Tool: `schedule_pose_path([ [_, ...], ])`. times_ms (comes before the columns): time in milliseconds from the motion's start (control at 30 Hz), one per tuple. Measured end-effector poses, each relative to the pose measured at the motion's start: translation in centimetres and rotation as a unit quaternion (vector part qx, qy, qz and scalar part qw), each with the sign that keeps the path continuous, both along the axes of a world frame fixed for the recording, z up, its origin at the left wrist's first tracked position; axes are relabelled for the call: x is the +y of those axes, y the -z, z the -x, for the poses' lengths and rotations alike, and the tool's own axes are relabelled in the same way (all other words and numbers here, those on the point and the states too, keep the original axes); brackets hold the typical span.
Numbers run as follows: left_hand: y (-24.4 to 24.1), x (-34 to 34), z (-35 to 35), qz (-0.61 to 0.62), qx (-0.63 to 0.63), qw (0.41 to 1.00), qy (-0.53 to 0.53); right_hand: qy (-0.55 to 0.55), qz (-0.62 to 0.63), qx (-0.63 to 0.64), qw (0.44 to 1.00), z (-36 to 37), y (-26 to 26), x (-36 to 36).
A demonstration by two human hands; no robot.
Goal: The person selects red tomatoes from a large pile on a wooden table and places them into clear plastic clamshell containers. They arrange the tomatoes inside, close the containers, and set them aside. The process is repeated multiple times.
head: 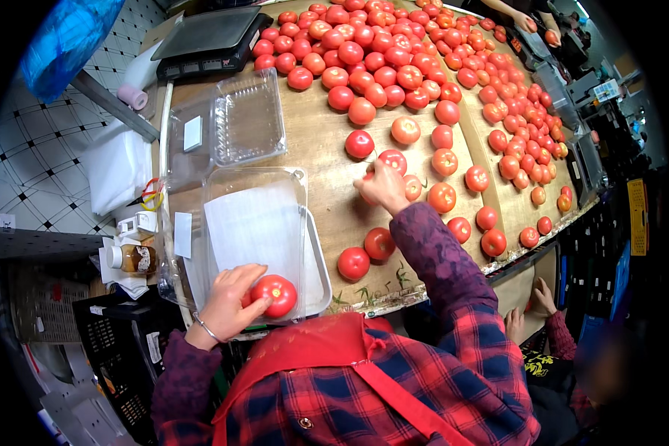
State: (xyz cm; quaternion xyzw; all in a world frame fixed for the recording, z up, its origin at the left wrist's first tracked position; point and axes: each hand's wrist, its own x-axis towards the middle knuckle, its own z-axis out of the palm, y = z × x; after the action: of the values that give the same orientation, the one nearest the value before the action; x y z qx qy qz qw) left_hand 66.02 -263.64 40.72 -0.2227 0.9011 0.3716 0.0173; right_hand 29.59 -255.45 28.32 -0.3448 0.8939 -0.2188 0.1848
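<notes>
My left hand (229, 301), with a bracelet at the wrist, holds a red tomato (279, 294) at the near end of a clear plastic clamshell box (303, 192). White paper (251, 223) lines this box, and its lid lies folded out to the left. A white tray (322, 273) shows under the box's right side. Over the wooden table (323, 206), my right hand (386, 188) has its fingers closed around another tomato (365, 196), mostly hidden by the hand. Loose tomatoes (443, 197) surround that hand, and two more (353, 263) rest nearer my body.
A large tomato pile (368, 50) covers the far table. An open clear box (248, 120) and a digital scale (209, 42) stand at left, near scissors (155, 195) and a jar (134, 258). A wooden divider (474, 145) crosses the table. Co-workers' hands (543, 298) appear at right.
</notes>
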Motion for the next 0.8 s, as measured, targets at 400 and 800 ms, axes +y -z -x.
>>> schedule_pose_path([
  [400,-1.4,0.8,-3.0,-0.042,0.055,0.988,-0.137,-0.027,0.279,-0.078,0.957,0.2,1.9,0.9],
  [800,-2.2,1.1,-2.8,-0.055,0.105,0.979,-0.164,-0.015,0.097,-0.011,0.995,-6.5,2.5,11.9],
])
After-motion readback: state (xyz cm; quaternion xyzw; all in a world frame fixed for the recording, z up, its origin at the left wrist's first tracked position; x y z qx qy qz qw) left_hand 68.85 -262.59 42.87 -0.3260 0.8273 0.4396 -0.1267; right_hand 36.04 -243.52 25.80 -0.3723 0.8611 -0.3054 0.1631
